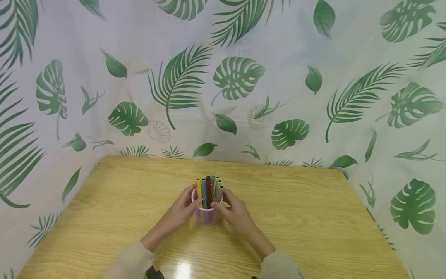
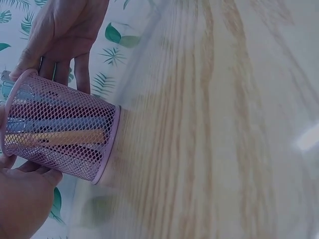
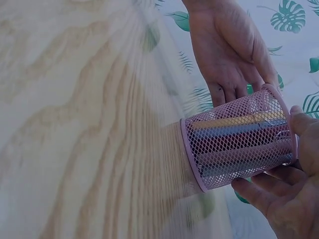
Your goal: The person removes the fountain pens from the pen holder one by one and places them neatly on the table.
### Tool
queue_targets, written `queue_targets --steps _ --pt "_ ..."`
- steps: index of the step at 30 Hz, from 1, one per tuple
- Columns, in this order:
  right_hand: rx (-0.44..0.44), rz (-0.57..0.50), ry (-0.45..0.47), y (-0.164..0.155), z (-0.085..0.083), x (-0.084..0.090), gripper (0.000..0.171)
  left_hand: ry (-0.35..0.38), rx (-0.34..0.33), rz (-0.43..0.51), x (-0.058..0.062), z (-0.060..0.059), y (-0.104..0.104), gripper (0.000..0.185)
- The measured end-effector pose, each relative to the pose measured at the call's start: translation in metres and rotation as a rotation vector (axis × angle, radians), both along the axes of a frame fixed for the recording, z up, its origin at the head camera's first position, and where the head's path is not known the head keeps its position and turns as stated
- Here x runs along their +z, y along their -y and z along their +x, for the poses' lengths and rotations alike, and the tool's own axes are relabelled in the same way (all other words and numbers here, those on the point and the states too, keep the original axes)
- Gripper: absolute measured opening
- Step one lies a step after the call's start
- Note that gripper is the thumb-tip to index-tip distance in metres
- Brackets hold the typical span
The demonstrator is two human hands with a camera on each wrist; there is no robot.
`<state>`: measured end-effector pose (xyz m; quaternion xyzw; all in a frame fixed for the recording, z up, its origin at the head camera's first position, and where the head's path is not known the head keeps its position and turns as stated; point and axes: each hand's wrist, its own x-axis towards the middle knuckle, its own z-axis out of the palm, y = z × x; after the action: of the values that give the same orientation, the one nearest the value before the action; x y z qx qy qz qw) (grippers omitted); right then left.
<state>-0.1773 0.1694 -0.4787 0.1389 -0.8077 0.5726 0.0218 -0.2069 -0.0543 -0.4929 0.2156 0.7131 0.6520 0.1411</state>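
Observation:
A pink mesh pen holder (image 1: 206, 218) stands upright on the table, packed with several pens (image 1: 209, 192) in yellow, blue, dark red and grey. From its left side my left hand (image 1: 182, 208) grips it, thumb at the rim and fingers round the side. My right hand (image 1: 237, 212) holds the opposite side the same way, its thumb also up by the rim. Through the mesh (image 2: 60, 127) in the left wrist view, the pens' lower parts show. The right wrist view has the holder's base ring (image 3: 192, 155) right at the tabletop.
The wooden table (image 1: 313, 217) spreads out on both sides of the holder. Behind it and along the sides hangs a white cloth (image 1: 195, 31) printed with green leaves. A bright light reflection lies on the wood near the front edge.

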Motion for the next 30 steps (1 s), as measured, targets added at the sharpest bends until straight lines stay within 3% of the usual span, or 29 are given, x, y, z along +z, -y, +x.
queue_targets --steps 6,18,30 --pt "0.028 0.036 0.003 0.011 0.001 0.0 0.058 0.004 0.016 -0.017 0.001 0.004 0.012 0.068" --pt "0.051 0.01 0.015 0.027 0.004 0.001 0.06 -0.002 0.036 -0.014 0.002 0.011 0.029 0.068" --pt "-0.095 0.059 -0.037 0.033 0.004 0.012 0.05 -0.011 0.049 -0.009 0.0 0.01 0.028 0.067"
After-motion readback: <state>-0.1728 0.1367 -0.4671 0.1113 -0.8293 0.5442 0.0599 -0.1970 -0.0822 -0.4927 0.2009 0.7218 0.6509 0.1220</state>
